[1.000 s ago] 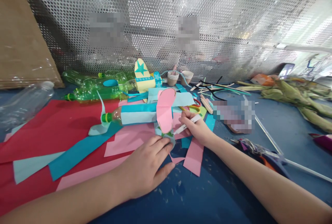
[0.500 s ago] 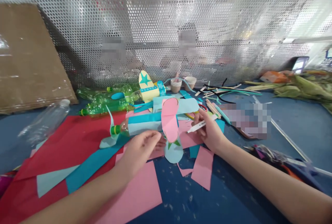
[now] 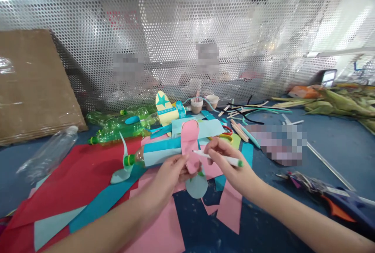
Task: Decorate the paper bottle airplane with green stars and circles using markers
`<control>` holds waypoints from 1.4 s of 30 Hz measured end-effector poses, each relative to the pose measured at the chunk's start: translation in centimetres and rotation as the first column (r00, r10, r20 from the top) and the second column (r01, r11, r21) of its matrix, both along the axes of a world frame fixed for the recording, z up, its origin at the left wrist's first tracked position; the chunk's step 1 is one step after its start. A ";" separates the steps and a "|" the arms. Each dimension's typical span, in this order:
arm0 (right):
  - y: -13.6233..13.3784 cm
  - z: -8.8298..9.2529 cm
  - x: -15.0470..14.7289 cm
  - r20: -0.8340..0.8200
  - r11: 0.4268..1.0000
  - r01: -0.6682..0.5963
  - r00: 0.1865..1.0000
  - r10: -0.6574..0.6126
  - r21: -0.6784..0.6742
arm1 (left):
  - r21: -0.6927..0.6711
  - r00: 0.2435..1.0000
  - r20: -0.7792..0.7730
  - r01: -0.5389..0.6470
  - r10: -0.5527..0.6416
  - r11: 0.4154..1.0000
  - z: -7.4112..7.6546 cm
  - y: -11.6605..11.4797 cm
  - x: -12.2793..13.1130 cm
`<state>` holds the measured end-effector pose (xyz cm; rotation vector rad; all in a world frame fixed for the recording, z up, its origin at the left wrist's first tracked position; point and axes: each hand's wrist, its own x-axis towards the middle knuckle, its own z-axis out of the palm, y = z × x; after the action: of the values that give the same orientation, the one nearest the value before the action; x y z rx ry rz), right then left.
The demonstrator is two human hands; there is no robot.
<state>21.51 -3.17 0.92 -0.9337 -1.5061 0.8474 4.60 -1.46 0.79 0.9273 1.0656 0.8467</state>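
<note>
A bottle plane [image 3: 159,152] wrapped in blue paper, with a green cap, a pale propeller and a pink wing [image 3: 190,143], lies on coloured paper. My left hand [image 3: 170,178] pinches the lower edge of the pink wing, fingers closed. My right hand [image 3: 234,169] grips a white marker with a green end [image 3: 218,158], its tip pointing left at the wing. A pale blue rounded piece [image 3: 197,185] hangs below the wing.
Red [image 3: 73,174], teal and pink paper sheets [image 3: 164,225] cover the blue table. Green bottles and a second plane [image 3: 137,122] lie behind, a clear bottle [image 3: 48,153] at left, cardboard [image 3: 32,85] against the mesh wall. Sticks, two small cups [image 3: 203,103], corn husks [image 3: 340,102] at right.
My left hand rose from flat on the table to pinch the pink wing. My right hand turned the marker round so its tip points left at the wing. The view tilted up.
</note>
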 end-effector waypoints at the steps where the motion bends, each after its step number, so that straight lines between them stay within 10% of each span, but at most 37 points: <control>1: 0.0 0.0 -0.1 0.012 1.000 -0.020 1.000 0.020 0.010 | 0.005 1.000 0.004 -0.024 0.024 1.000 -0.3 -0.1 0.0; 42: 0.2 -1.2 0.1 0.207 0.992 0.111 0.971 -0.122 0.063 | 0.024 0.995 -0.079 0.068 -0.066 0.997 -0.7 -0.7 -0.3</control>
<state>21.66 -2.94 -0.24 -1.0899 -1.6283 0.6373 4.30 -2.13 0.07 1.0200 1.0865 0.7758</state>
